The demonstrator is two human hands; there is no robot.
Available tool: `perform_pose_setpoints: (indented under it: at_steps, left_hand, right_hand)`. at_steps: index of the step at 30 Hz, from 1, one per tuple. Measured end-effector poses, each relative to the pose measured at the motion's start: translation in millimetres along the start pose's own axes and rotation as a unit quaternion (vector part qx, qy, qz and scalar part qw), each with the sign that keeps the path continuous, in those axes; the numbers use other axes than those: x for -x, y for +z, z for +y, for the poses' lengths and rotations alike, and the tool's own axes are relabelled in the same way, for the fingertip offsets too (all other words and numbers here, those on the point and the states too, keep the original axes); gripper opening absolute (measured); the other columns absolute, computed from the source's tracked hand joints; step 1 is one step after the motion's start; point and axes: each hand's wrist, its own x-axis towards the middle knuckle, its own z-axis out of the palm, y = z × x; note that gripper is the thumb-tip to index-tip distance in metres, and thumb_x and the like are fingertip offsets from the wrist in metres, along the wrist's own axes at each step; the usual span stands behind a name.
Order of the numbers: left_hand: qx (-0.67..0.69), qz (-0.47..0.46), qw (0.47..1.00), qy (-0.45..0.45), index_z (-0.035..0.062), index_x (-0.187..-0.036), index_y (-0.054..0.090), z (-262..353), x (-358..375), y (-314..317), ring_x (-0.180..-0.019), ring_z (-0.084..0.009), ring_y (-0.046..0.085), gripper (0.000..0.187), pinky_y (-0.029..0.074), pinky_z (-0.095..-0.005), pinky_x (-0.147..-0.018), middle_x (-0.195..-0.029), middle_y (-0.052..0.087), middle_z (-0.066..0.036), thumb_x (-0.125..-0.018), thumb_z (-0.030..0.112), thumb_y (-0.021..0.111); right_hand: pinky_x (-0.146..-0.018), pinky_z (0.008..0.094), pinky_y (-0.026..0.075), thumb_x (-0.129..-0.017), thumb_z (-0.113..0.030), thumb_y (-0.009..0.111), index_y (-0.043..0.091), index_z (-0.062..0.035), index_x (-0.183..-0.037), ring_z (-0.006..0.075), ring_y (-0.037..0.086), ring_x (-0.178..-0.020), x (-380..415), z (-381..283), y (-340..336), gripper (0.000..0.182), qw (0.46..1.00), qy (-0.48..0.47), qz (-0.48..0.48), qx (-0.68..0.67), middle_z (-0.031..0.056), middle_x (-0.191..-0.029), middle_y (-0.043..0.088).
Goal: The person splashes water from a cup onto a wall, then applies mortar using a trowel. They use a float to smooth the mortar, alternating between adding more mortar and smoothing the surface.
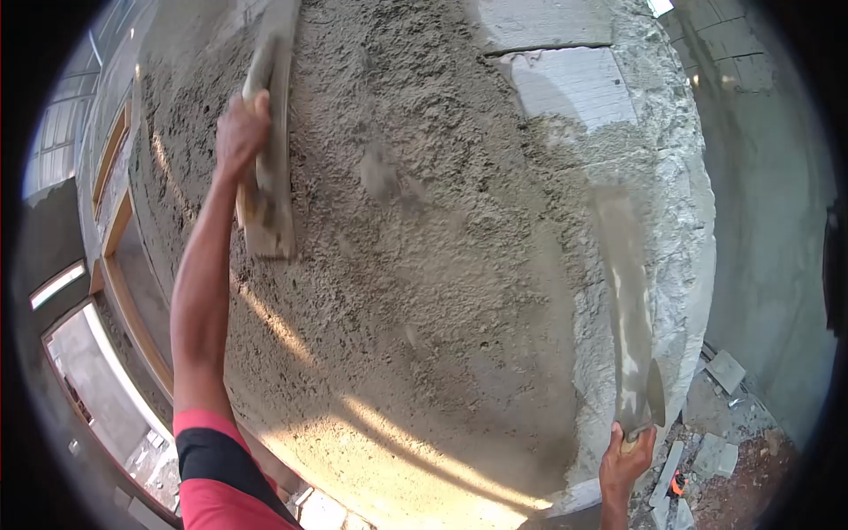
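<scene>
My left hand (243, 132) is wrapped round the handle of a long wooden plastering float (277, 212), whose narrow board lies along the grey mortar of the wall (442, 238). Low on the right, my right hand (625, 461) closes on the bottom end of a long flat strip (623, 300) smeared with mortar and blurred toward its top. Beside the strip's lower end shows the rounded dark blade of a trowel (656, 396), at the same hand. Both tools overlap the wall's right edge in this view.
Pale bare blocks (570, 84) show at the upper right of the wall, rough mortar along its right edge. Broken block pieces (715, 455) and a small orange item (677, 482) lie on the ground at lower right. Wooden frames (115, 234) line openings on the left.
</scene>
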Motion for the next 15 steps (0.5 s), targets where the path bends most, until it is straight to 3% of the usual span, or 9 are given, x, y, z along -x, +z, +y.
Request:
perform_pose_setpoints:
  at_steps: [2, 4, 7, 11, 13, 15]
  left_hand:
    - [0.038, 0.012, 0.999, 0.015, -0.0086, -0.130, 0.058, 29, -66, -3, -0.115, -0.0524, 0.070, 0.072, 0.054, -0.0588, -0.098, -0.115, 0.071, -0.041, -0.108, 0.059, 0.049]
    - [0.071, -0.021, 0.995, 0.069, -0.0083, -0.131, 0.057, 59, -110, 7, -0.107, -0.0527, 0.072, 0.071, 0.056, -0.0587, -0.096, -0.110, 0.072, -0.038, -0.108, 0.058, 0.048]
    - [0.080, -0.055, 0.988, 0.120, -0.0075, -0.132, 0.057, 85, -72, 2, -0.100, -0.0516, 0.073, 0.071, 0.057, -0.0587, -0.093, -0.107, 0.074, -0.035, -0.108, 0.059, 0.049]
    - [0.028, -0.097, 0.991, 0.083, -0.0060, -0.132, 0.056, 57, 20, -6, -0.088, -0.0456, 0.075, 0.067, 0.059, -0.0566, -0.086, -0.100, 0.075, -0.030, -0.109, 0.056, 0.047]
    - [0.080, -0.104, 0.991, 0.038, -0.0050, -0.134, 0.056, 36, 10, -9, -0.086, -0.0434, 0.076, 0.065, 0.059, -0.0559, -0.083, -0.100, 0.075, -0.030, -0.110, 0.055, 0.046]
    - [0.040, -0.034, 0.995, 0.085, -0.0047, -0.136, 0.055, 44, -49, -3, -0.085, -0.0433, 0.076, 0.064, 0.060, -0.0552, -0.082, -0.101, 0.075, -0.030, -0.110, 0.053, 0.046]
  right_hand:
    - [-0.086, 0.0481, 0.050, -0.091, -0.004, 0.078, 0.064, 0.0060, -0.113, 0.0430, 0.063, -0.097, -6, -11, 4, 0.028, 1.000, -0.001, 0.015, 0.000, 0.0201, -0.106, 0.061]
    - [-0.086, 0.0482, 0.050, -0.091, -0.004, 0.077, 0.064, 0.0062, -0.114, 0.0430, 0.063, -0.097, -3, -12, 2, 0.028, 1.000, 0.001, 0.014, 0.012, 0.0201, -0.106, 0.061]
    - [-0.086, 0.0485, 0.050, -0.091, -0.004, 0.077, 0.064, 0.0065, -0.115, 0.0434, 0.064, -0.098, -3, -20, 2, 0.029, 1.000, 0.012, 0.016, 0.005, 0.0205, -0.108, 0.061]
    - [-0.086, 0.0479, 0.050, -0.092, -0.004, 0.077, 0.064, 0.0063, -0.116, 0.0430, 0.064, -0.099, 1, -10, 1, 0.029, 1.000, 0.016, 0.013, -0.013, 0.0204, -0.109, 0.062]
    - [-0.086, 0.0476, 0.050, -0.092, -0.003, 0.077, 0.064, 0.0063, -0.117, 0.0430, 0.064, -0.100, -2, -5, 1, 0.030, 1.000, -0.009, 0.019, 0.003, 0.0203, -0.109, 0.061]
    - [-0.087, 0.0476, 0.050, -0.092, -0.002, 0.077, 0.064, 0.0064, -0.118, 0.0436, 0.064, -0.101, -1, -7, 1, 0.031, 1.000, -0.001, 0.013, 0.001, 0.0204, -0.110, 0.062]
